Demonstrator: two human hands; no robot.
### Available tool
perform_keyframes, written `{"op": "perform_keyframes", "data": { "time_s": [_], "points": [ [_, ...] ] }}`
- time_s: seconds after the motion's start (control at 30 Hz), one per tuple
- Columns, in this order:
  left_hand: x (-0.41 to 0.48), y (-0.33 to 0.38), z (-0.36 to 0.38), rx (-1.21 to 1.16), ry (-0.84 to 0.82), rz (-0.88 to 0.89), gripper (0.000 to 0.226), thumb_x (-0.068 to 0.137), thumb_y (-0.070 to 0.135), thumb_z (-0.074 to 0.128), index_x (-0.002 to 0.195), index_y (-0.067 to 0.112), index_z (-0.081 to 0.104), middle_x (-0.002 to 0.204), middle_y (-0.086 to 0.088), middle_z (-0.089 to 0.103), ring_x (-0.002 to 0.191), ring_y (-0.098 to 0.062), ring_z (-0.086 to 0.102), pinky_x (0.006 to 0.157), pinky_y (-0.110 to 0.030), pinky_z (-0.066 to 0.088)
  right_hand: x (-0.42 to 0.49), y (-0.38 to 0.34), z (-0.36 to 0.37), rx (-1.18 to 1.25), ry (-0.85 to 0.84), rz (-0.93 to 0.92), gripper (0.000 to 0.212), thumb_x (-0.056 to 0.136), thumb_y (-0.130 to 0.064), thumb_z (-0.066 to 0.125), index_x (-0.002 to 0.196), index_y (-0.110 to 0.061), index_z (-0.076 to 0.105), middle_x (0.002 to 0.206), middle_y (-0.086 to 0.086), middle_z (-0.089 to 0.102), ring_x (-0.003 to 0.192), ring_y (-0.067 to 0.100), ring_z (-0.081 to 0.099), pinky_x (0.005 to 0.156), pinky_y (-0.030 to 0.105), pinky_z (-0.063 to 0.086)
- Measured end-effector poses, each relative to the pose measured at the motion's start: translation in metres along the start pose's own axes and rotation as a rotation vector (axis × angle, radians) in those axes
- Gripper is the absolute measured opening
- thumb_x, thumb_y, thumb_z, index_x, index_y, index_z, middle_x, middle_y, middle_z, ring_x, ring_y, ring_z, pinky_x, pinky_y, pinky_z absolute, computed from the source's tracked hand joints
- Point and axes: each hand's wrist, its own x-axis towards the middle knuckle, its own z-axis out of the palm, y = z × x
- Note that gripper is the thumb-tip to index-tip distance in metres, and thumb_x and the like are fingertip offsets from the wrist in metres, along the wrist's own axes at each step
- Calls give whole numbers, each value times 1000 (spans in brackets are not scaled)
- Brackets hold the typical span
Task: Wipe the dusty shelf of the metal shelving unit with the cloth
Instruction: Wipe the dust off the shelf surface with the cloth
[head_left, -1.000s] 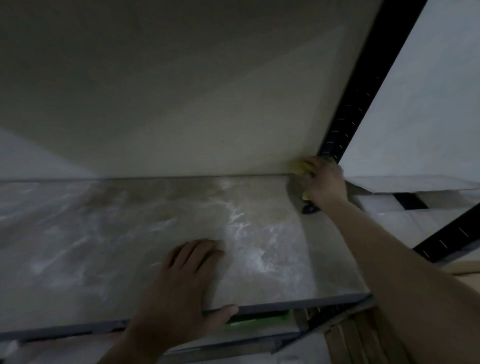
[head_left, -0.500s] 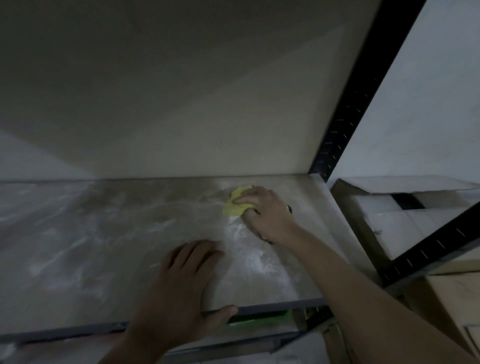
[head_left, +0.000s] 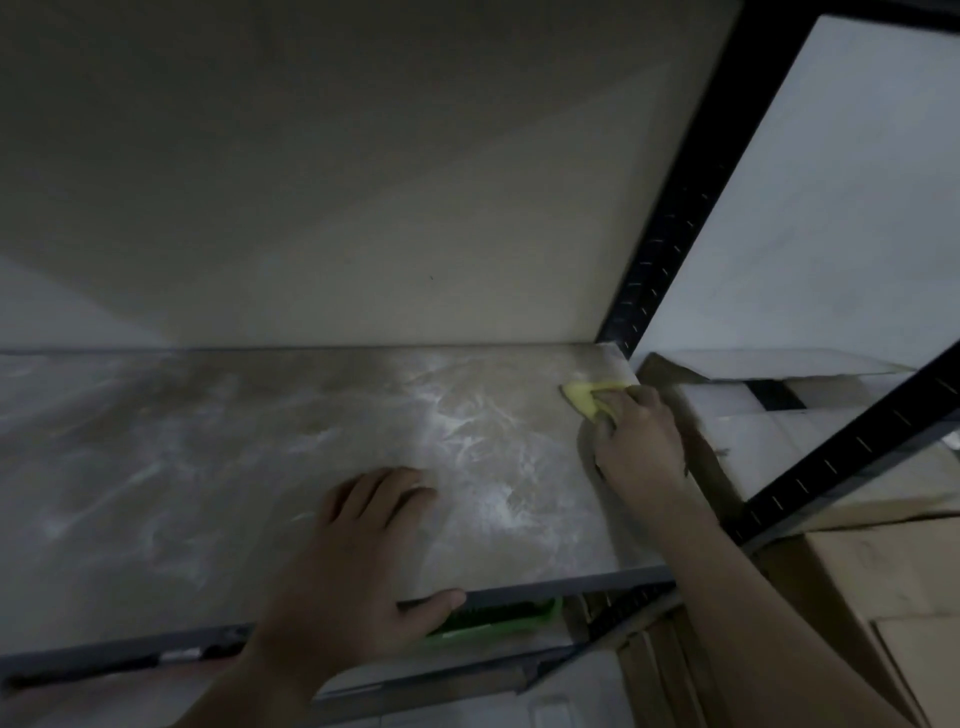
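Note:
A dusty grey shelf (head_left: 208, 467) of the metal shelving unit spreads across the view, streaked with white dust. My right hand (head_left: 636, 441) presses a yellow cloth (head_left: 584, 397) onto the shelf near its back right corner, fingers closed on it. Part of the cloth is hidden under the fingers. My left hand (head_left: 353, 561) lies flat on the shelf near the front edge, fingers spread, thumb hooked over the front rail (head_left: 571, 582).
A black slotted upright (head_left: 670, 208) rises at the back right corner, and a black cross-beam (head_left: 852, 457) runs at right. Cardboard boxes (head_left: 883, 582) sit right of the shelf. A green object (head_left: 498, 621) shows below the front rail. A pale wall stands behind.
My right hand swept the cloth from the back right corner leftwards to mid-shelf, then back right towards the corner. The left hand has stayed in place.

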Motion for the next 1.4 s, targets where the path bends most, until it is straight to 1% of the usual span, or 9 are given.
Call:
{"op": "perform_keyframes", "data": {
  "time_s": [0.27, 0.37, 0.47, 0.53, 0.7, 0.87, 1.1, 1.23, 1.4],
  "points": [
    [-1, -1, 2, 6, -12, -12, 79, 76, 80, 59, 133, 24, 60, 140, 4, 52, 131, -23, 50, 107, -39, 35, -56, -81, 5, 249, -142, -306, 31, 88, -19, 51, 117, -23, 64, 123, 0, 50, 104, 18, 50, 90, 29, 44],
    [-2, -2, 2, 2, -16, -8, 79, 79, 82, 55, 135, 25, 58, 141, 4, 52, 132, -23, 49, 108, -38, 36, -35, -71, -20, 528, -325, -129, 32, 91, -15, 56, 118, -30, 62, 125, -8, 49, 108, 12, 54, 88, 19, 43],
    [-1, -3, 2, 20, -31, -18, 81, 80, 84, 51, 136, 25, 57, 143, 4, 50, 134, -23, 47, 109, -40, 37, -10, -39, -45, 375, -56, 17, 32, 89, -19, 60, 117, -32, 59, 122, -10, 47, 94, 4, 58, 72, 15, 44],
    [-2, -2, 2, 26, -29, -18, 82, 80, 84, 51, 136, 24, 59, 143, 3, 51, 134, -24, 48, 108, -43, 41, -7, -18, -47, 214, 93, 125, 31, 86, -20, 58, 116, -25, 61, 127, 3, 48, 105, 18, 56, 81, 26, 43],
    [-1, -3, 2, 20, -39, -16, 81, 82, 84, 48, 135, 23, 58, 142, 4, 50, 135, -24, 47, 107, -43, 42, -55, 4, -24, -146, -40, 181, 36, 90, -36, 47, 124, -23, 47, 128, 12, 42, 112, 32, 45, 87, 43, 46],
    [0, -3, 2, 8, -58, -18, 84, 84, 87, 38, 137, 24, 56, 145, 5, 47, 137, -22, 44, 111, -42, 38, -86, -23, -19, -162, 7, 71, 34, 89, -30, 48, 121, -19, 50, 122, 12, 46, 97, 27, 50, 67, 34, 44],
    [-1, -2, 7, 10, -14, 4, 79, 82, 80, 53, 133, 21, 60, 140, -2, 53, 132, -28, 50, 106, -44, 39, -115, -113, 1, 120, -68, -188, 41, 82, -32, 39, 118, -24, 57, 120, 3, 50, 101, 22, 53, 85, 33, 46],
    [-3, -3, 3, 7, -14, 2, 82, 85, 85, 42, 136, 23, 57, 143, 2, 51, 134, -23, 47, 108, -43, 41, -67, -83, -18, 497, -137, -39, 35, 95, -18, 42, 125, -26, 55, 114, -5, 48, 92, 10, 52, 74, 22, 41],
    [-2, -1, 2, 3, -22, -10, 81, 81, 82, 51, 135, 23, 59, 143, 3, 50, 135, -24, 48, 109, -42, 40, 3, 1, -24, 276, 118, 174, 27, 93, -31, 43, 112, -23, 61, 99, 7, 60, 81, 18, 60, 69, 32, 52]
  ]
}}
